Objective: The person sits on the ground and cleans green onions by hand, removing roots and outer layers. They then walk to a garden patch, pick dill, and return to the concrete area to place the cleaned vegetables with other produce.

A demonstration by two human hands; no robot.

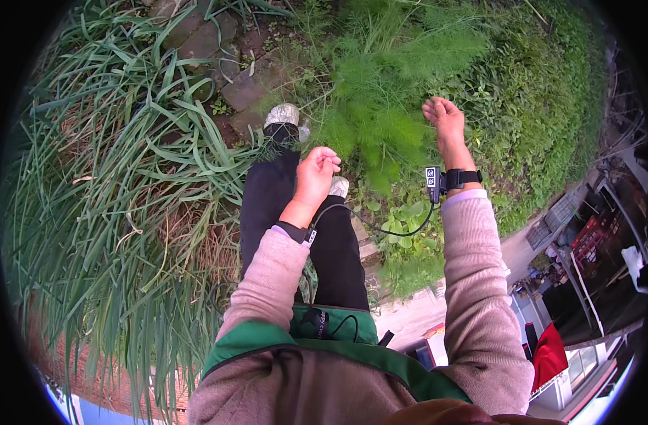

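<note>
Feathery green fronds of a fennel or dill plant (377,106) rise in front of me, between and beyond my hands. At the near left side of the fronds, my left hand (316,178) hovers over my legs with its fingers curled in against the thumb; nothing shows in it. My right hand (446,121) is by the right edge of the plant, fingers bent and drawn together. No stem is visible in its grasp, though the inside of the palm is hidden. A strapped device (433,183) sits on the right wrist, and a black cable (393,232) runs from it towards the left wrist.
Long strap-like leaves of an onion-type crop (180,127) crowd the left side. Flat paving stones (249,87) lie ahead, near my white shoe (282,115). Low leafy plants (536,117) cover the right. Beyond them are a concrete path (520,247) and a red crate (592,239).
</note>
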